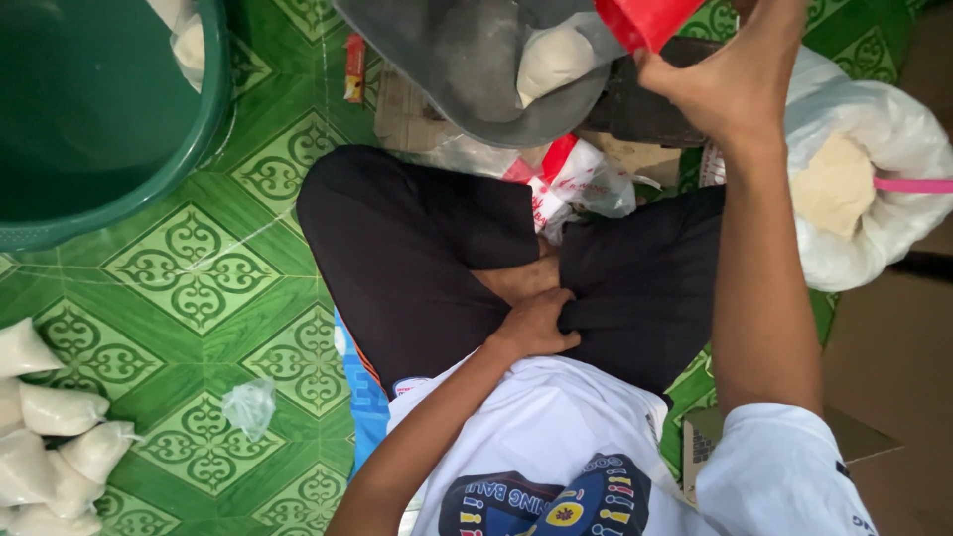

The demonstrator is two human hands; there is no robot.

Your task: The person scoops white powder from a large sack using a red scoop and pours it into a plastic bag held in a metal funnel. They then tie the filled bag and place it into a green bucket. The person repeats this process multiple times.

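Note:
I sit cross-legged in black trousers (417, 248) on a green patterned tile floor (199, 288). My left hand (536, 326) rests in my lap, its fingers pinching the black cloth of the trousers. My right hand (730, 74) reaches forward and grips a red plastic scoop or cup (645, 20) at the top edge. Just left of it a grey metal bowl (476, 69) holds a small white filled bag (551, 60).
A big green basin (109, 119) stands at the top left. Several small tied bags of white powder (50, 447) lie at the lower left. A large white sack of powder (854, 189) with a pink handle sits at right. A crumpled empty plastic bag (248, 405) lies on the floor.

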